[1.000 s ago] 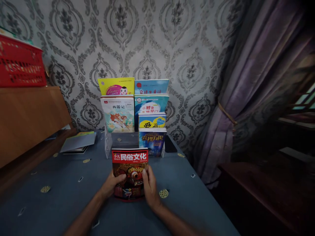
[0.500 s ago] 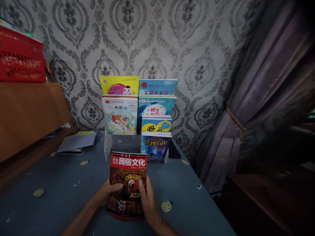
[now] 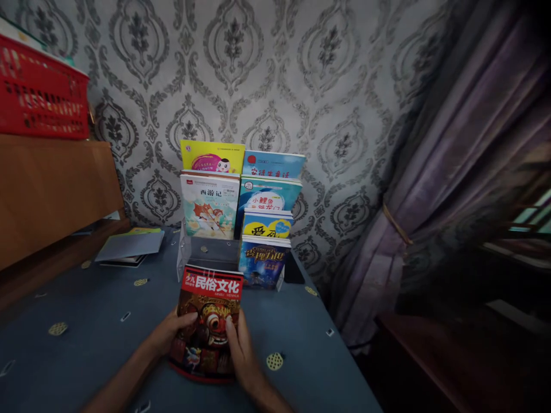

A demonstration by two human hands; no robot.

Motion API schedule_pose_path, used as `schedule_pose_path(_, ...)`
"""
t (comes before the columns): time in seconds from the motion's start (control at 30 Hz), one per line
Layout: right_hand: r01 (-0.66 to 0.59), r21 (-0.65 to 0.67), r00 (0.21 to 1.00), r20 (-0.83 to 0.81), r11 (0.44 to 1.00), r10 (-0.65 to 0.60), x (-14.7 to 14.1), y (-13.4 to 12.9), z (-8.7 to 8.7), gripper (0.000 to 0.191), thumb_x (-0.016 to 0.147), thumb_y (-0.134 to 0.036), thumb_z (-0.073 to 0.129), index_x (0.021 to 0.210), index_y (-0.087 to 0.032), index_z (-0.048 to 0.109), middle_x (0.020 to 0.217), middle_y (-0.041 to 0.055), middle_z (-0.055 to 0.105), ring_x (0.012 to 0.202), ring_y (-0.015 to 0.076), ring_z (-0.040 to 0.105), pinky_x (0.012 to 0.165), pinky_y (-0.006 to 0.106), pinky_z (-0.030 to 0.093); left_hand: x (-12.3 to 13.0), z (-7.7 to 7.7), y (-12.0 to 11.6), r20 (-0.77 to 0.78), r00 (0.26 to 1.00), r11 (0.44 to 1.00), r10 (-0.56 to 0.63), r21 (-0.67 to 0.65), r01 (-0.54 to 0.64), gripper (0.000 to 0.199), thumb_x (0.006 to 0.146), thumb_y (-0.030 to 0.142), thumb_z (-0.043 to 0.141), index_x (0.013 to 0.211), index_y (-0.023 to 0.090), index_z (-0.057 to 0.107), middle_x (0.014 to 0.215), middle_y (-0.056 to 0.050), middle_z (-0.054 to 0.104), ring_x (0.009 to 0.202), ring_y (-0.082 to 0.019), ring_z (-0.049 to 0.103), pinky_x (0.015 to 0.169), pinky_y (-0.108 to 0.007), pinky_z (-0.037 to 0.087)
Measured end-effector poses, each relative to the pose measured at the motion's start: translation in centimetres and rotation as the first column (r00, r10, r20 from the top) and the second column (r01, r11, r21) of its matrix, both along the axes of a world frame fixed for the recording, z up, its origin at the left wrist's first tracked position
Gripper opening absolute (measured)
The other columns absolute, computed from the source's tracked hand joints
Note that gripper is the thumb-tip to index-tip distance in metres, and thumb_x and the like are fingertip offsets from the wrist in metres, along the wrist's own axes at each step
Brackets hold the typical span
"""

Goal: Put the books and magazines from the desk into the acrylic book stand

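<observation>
A book with a red title band and a mask picture on its cover [image 3: 210, 344] is held upright, tilted back, between both hands. My left hand [image 3: 170, 330] grips its left edge, thumb on the cover. On the right edge, my right hand [image 3: 244, 347] is closed with its thumb on the front. Just behind stands a clear tiered rack [image 3: 182, 258], its front left part showing no book. It holds a white book [image 3: 210, 209], a yellow book [image 3: 210, 150], a light blue book [image 3: 275, 163], a teal book [image 3: 269, 192], a yellow-and-blue book [image 3: 267, 225] and a dark blue book [image 3: 262, 264].
Flat books [image 3: 129, 245] lie at the back left of the blue-covered table [image 3: 103, 344]. A red basket [image 3: 43, 94] sits on a wooden cabinet [image 3: 55, 195] at left. A dark flat object [image 3: 295, 272] lies right of the rack. A tied curtain [image 3: 379, 246] hangs at right.
The view has shifted slightly, so the rack's right side, the held book and both hands appear further left. Both hands keep their grip on the book.
</observation>
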State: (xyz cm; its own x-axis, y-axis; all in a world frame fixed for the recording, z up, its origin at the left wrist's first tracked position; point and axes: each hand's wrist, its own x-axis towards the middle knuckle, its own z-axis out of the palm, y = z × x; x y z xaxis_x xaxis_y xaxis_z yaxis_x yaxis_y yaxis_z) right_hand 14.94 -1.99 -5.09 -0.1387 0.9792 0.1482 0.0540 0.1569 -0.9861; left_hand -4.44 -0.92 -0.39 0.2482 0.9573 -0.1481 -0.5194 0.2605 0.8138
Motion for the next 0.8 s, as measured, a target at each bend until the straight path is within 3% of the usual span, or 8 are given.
schedule_pose_path(0.1, -0.166, 0.132, 0.985, -0.019, 0.977, 0.170, 0.5, 0.1, 3.4, 0.058, 0.099, -0.057, 0.042, 0.147, -0.025, 0.045, 0.147, 0.0075, 0.053, 0.139, 0.0233, 0.045, 0.117, 0.043, 0.035, 0.0, 0.1, 0.2, 0.015, 0.999, 0.999, 0.033, 0.018, -0.033, 0.077, 0.057, 0.031, 0.090, 0.128, 0.017, 0.062, 0.110, -0.014, 0.076, 0.107, -0.037, 0.069, 0.098, -0.050, 0.053)
schedule_pose_path(0.2, -0.282, 0.199, 0.958, 0.011, 0.939, 0.286, 1.1, 0.5, 5.4, 0.051, 0.100, -0.052, 0.042, 0.144, -0.027, 0.048, 0.144, 0.0057, 0.056, 0.134, 0.0219, 0.050, 0.114, 0.041, 0.038, -0.1, 0.0, 0.4, 0.018, 0.998, 0.998, 0.052, 0.046, -0.053, 0.072, 0.058, 0.034, 0.090, 0.123, 0.017, 0.065, 0.108, -0.013, 0.076, 0.105, -0.035, 0.071, 0.099, -0.049, 0.053)
schedule_pose_path(0.43, -0.236, 0.244, 0.971, 0.030, 0.941, 0.236, 1.0, 1.2, 4.8, 0.050, 0.098, -0.053, 0.045, 0.137, -0.024, 0.055, 0.131, 0.0067, 0.065, 0.124, 0.0239, 0.058, 0.107, 0.042, 0.045, -0.5, -0.9, 1.4, 0.004, 0.990, 0.989, 0.142, 0.048, -0.142, 0.054, 0.063, 0.039, 0.088, 0.107, 0.017, 0.068, 0.105, -0.011, 0.077, 0.107, -0.032, 0.071, 0.097, -0.046, 0.055)
schedule_pose_path(0.6, -0.215, 0.251, 0.977, 0.047, 0.944, 0.210, 1.1, 1.1, 5.2, 0.047, 0.098, -0.051, 0.047, 0.136, -0.024, 0.057, 0.128, 0.0069, 0.067, 0.120, 0.0256, 0.060, 0.105, 0.043, 0.047, -0.5, -1.0, 2.3, 0.000, 0.990, 0.990, 0.139, 0.019, -0.139, 0.051, 0.072, 0.052, 0.079, 0.108, 0.017, 0.070, 0.109, -0.012, 0.076, 0.116, -0.032, 0.067, 0.100, -0.045, 0.053)
schedule_pose_path(0.73, -0.183, 0.224, 0.983, 0.062, 0.957, 0.173, 1.2, 1.2, 5.5, 0.045, 0.097, -0.050, 0.049, 0.130, -0.023, 0.061, 0.125, 0.0070, 0.068, 0.115, 0.0264, 0.062, 0.102, 0.042, 0.048, -0.5, -1.2, 2.9, -0.032, 0.984, 0.979, 0.174, -0.106, -0.176, 0.055, 0.080, 0.066, 0.065, 0.108, 0.019, 0.073, 0.109, -0.011, 0.076, 0.114, -0.029, 0.067, 0.099, -0.043, 0.054)
schedule_pose_path(0.8, -0.163, 0.208, 0.986, 0.062, 0.964, 0.153, 1.3, 1.4, 5.4, 0.044, 0.096, -0.051, 0.051, 0.126, -0.023, 0.064, 0.116, 0.0060, 0.070, 0.104, 0.0253, 0.065, 0.097, 0.041, 0.051, -0.3, -1.4, 3.1, -0.050, 0.979, 0.964, 0.195, -0.175, -0.201, 0.057, 0.083, 0.068, 0.058, 0.108, 0.019, 0.073, 0.106, -0.011, 0.077, 0.110, -0.029, 0.070, 0.096, -0.042, 0.055)
